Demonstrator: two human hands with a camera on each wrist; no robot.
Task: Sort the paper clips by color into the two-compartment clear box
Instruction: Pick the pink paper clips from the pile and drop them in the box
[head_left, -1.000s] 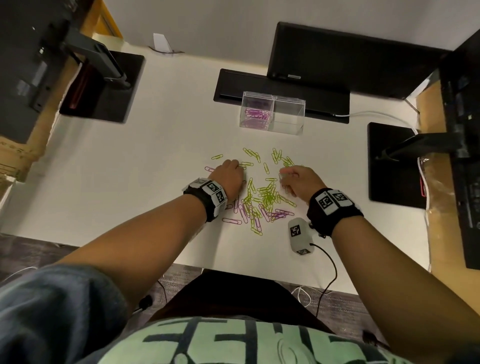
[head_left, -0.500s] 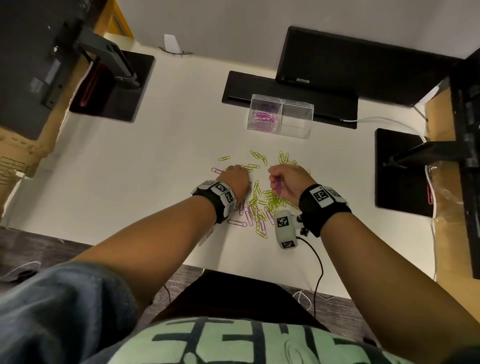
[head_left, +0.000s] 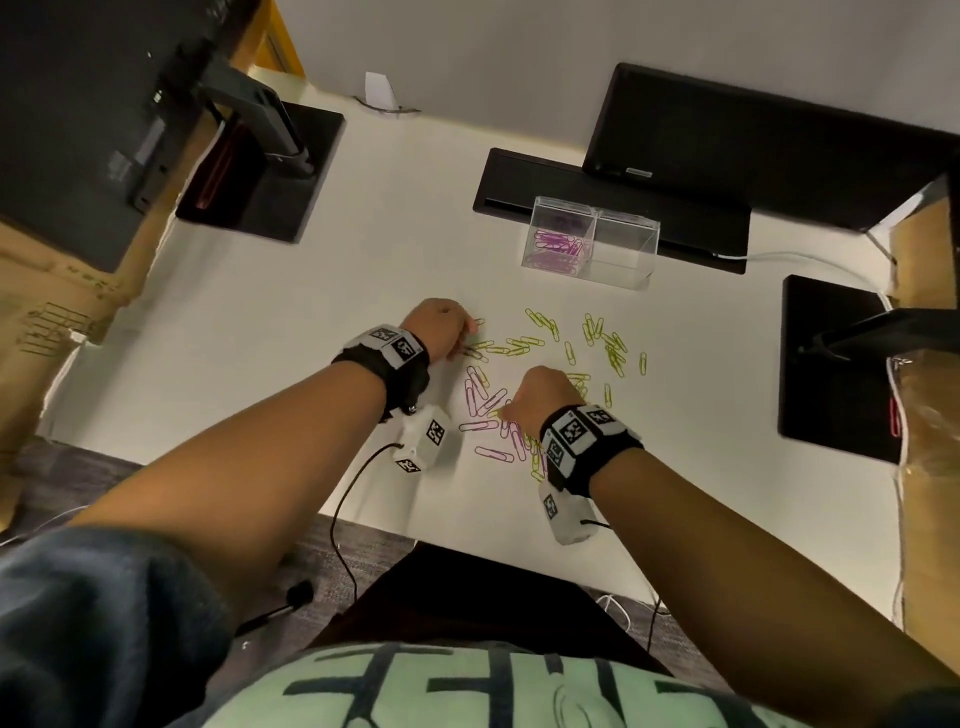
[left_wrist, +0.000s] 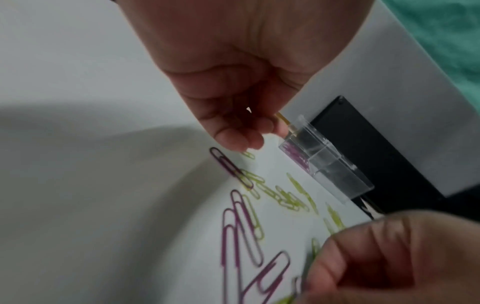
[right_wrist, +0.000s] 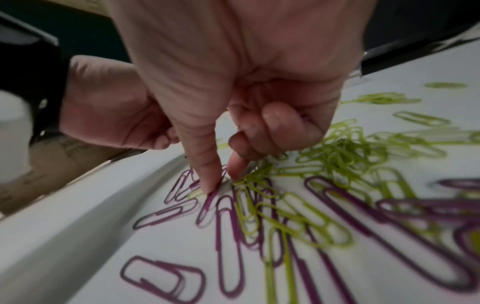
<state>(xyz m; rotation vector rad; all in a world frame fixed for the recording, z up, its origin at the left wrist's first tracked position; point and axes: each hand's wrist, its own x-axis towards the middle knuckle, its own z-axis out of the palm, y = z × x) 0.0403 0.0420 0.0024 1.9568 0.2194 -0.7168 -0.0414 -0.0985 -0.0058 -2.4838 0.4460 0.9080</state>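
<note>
The clear two-compartment box (head_left: 626, 244) stands at the back of the white table; its left compartment holds purple clips (head_left: 558, 249) and the right one looks empty. Green clips (head_left: 613, 353) lie scattered in the middle, with purple clips (head_left: 485, 402) nearer me. My right hand (head_left: 506, 410) presses thumb and forefinger onto a purple clip (right_wrist: 207, 205) on the table, its other fingers curled with a hint of purple inside. My left hand (head_left: 470, 332) is curled, its fingertips (left_wrist: 233, 142) touching a green clip (left_wrist: 248, 154) beside a purple one (left_wrist: 228, 168). What its palm holds is hidden.
A black monitor base (head_left: 613, 208) lies right behind the box. Two more black stand bases sit at the left (head_left: 260, 171) and right (head_left: 831, 364) of the table. A white cable (head_left: 810, 265) runs along the back right. The table's front edge is close to my wrists.
My right hand has come left and toward me, down onto the purple clips. My left hand has slid left and farther away, to the edge of the green clips.
</note>
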